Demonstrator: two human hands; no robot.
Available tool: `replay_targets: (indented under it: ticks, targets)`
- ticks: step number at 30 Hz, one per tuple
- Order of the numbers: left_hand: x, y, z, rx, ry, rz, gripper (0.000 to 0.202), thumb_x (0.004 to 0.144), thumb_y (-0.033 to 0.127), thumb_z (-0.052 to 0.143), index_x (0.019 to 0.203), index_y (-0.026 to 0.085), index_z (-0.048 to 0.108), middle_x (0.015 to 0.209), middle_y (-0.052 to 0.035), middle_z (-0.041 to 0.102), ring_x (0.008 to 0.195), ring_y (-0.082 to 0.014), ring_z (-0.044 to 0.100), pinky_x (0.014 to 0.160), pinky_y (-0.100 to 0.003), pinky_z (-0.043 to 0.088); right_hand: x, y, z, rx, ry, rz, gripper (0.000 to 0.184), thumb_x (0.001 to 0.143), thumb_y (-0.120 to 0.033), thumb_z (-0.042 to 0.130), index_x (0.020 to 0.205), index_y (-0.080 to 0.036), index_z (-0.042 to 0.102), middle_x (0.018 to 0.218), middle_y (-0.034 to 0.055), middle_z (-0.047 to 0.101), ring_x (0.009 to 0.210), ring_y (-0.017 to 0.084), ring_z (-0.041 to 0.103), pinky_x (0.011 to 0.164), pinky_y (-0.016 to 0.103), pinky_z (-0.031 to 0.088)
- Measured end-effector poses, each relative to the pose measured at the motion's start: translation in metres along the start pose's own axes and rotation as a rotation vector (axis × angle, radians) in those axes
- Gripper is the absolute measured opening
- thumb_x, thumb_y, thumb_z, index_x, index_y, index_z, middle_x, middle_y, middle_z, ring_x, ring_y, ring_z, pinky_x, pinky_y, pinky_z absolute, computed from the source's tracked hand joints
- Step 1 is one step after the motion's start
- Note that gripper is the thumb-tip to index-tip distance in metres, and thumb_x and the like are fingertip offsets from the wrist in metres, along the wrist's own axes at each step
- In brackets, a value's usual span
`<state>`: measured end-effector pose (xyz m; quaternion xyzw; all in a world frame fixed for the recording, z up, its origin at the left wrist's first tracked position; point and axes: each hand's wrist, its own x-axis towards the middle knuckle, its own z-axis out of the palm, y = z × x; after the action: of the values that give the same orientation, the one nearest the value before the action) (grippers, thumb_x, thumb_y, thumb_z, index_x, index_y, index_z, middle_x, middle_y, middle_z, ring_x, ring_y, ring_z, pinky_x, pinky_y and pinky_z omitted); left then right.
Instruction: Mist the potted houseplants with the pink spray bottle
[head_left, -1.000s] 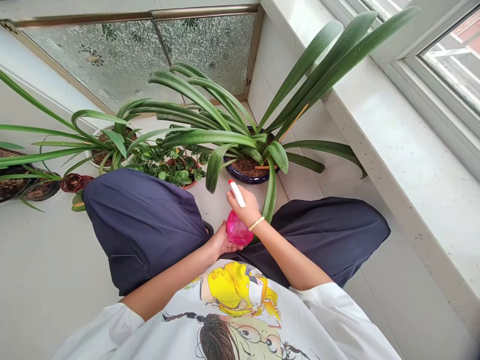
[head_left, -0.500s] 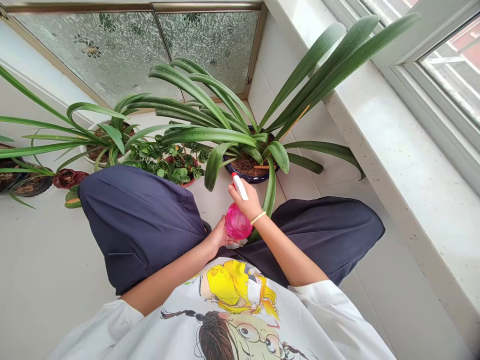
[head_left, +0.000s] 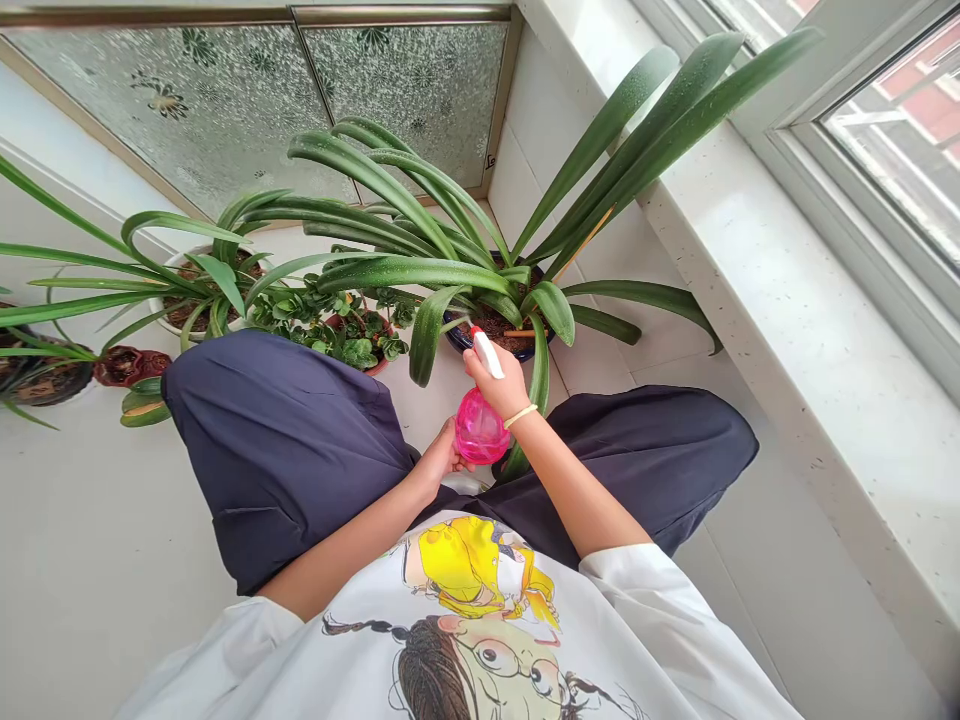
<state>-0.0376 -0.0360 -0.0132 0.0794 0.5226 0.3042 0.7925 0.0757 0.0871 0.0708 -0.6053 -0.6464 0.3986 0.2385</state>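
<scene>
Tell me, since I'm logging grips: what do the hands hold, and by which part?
A pink spray bottle: right hand wraps its white sprayer head, left hand cups its round body from below.

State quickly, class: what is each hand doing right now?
Left hand: cupped against the side of the pink spray bottle, steadying it.
Right hand: closed around the bottle's neck, below the white nozzle.

Head camera — looking steeply down, close over lap.

floor (head_left: 90, 540): pale tiles | frosted glass panels (head_left: 247, 100) | speckled windowsill (head_left: 817, 350) | daylit window (head_left: 900, 130)
</scene>
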Motion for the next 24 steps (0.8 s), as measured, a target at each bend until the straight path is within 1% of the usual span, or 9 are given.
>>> replay_targets:
  ticks: [3,6,8,10,13,16,20,22,24]
  targets:
    - [0.004,-0.005,-0.004,0.017,-0.023,0.016,0.078,0.091,0.078,0.043,0.132,0.014,0.061,0.066,-0.0063,0.070,0.049,-0.0150,0.057,0.052,-0.025,0.034,0.002,-0.001,-0.001,0.023,0.007,0.004,0.032,0.090,-0.049,0.049,0.071,-0.023,0.052,0.072,0.0017,0.064,0.072,0.019,0.059,0.075,0.034,0.045]
    - [0.007,-0.009,-0.006,-0.016,-0.001,0.039,0.079,0.089,0.080,0.047,0.133,0.016,0.061,0.067,-0.0040,0.068,0.047,-0.0125,0.050,0.052,-0.025,0.034,0.003,0.004,-0.002,0.155,-0.017,-0.022,0.030,0.084,-0.052,0.060,0.083,-0.022,0.060,0.087,0.0036,0.070,0.084,0.020,0.064,0.084,0.036,0.050]
    - [0.006,-0.010,-0.007,-0.043,0.023,0.053,0.076,0.087,0.079,0.051,0.132,0.019,0.062,0.071,-0.0032,0.069,0.046,-0.0108,0.046,0.050,-0.025,0.032,0.002,0.009,-0.002,0.279,-0.093,-0.021,0.039,0.076,-0.052,0.070,0.099,-0.020,0.063,0.102,0.0068,0.072,0.095,0.022,0.067,0.090,0.038,0.052]
    - [0.005,-0.009,-0.006,-0.059,0.034,0.068,0.074,0.088,0.078,0.051,0.130,0.019,0.064,0.077,-0.0041,0.071,0.048,-0.0103,0.044,0.048,-0.025,0.030,0.000,0.014,-0.003,0.385,-0.178,-0.018,0.056,0.070,-0.049,0.077,0.115,-0.020,0.061,0.116,0.0104,0.071,0.107,0.025,0.067,0.094,0.040,0.053]
    - [0.000,-0.005,-0.003,-0.078,0.024,0.090,0.071,0.090,0.077,0.049,0.124,0.018,0.066,0.083,-0.0056,0.072,0.048,-0.0096,0.043,0.045,-0.024,0.028,-0.003,0.020,-0.001,0.441,-0.204,-0.026,0.067,0.069,-0.046,0.078,0.127,-0.020,0.057,0.128,0.0127,0.067,0.117,0.026,0.065,0.097,0.041,0.052]
    - [-0.006,0.000,0.003,-0.098,0.036,0.101,0.066,0.090,0.076,0.050,0.117,0.017,0.068,0.077,-0.0041,0.069,0.048,-0.0085,0.042,0.043,-0.023,0.028,-0.001,0.021,0.003,0.398,-0.149,0.016,0.054,0.073,-0.042,0.071,0.122,-0.020,0.058,0.121,0.0104,0.070,0.110,0.024,0.066,0.094,0.040,0.052]
    - [-0.011,0.005,0.010,-0.119,0.065,0.107,0.065,0.088,0.076,0.054,0.113,0.018,0.067,0.072,-0.0016,0.065,0.050,-0.0083,0.044,0.043,-0.021,0.030,0.006,0.013,0.009,0.217,-0.052,0.065,0.026,0.074,-0.035,0.061,0.097,-0.022,0.062,0.097,0.0026,0.073,0.090,0.020,0.065,0.089,0.038,0.050]
    - [-0.011,0.006,0.012,-0.132,0.091,0.106,0.065,0.088,0.078,0.052,0.112,0.019,0.067,0.071,-0.0010,0.064,0.049,-0.0078,0.042,0.042,-0.021,0.028,0.009,0.007,0.010,0.137,-0.043,0.070,0.018,0.074,-0.036,0.060,0.086,-0.023,0.061,0.088,0.0006,0.071,0.083,0.019,0.062,0.083,0.035,0.048]
    - [-0.011,0.007,0.013,-0.147,0.115,0.096,0.064,0.088,0.077,0.052,0.112,0.019,0.066,0.073,-0.0012,0.065,0.047,-0.0070,0.040,0.041,-0.021,0.026,0.012,0.003,0.011,0.103,-0.054,0.085,0.015,0.074,-0.037,0.059,0.080,-0.022,0.059,0.082,-0.0002,0.069,0.079,0.018,0.060,0.079,0.033,0.047]
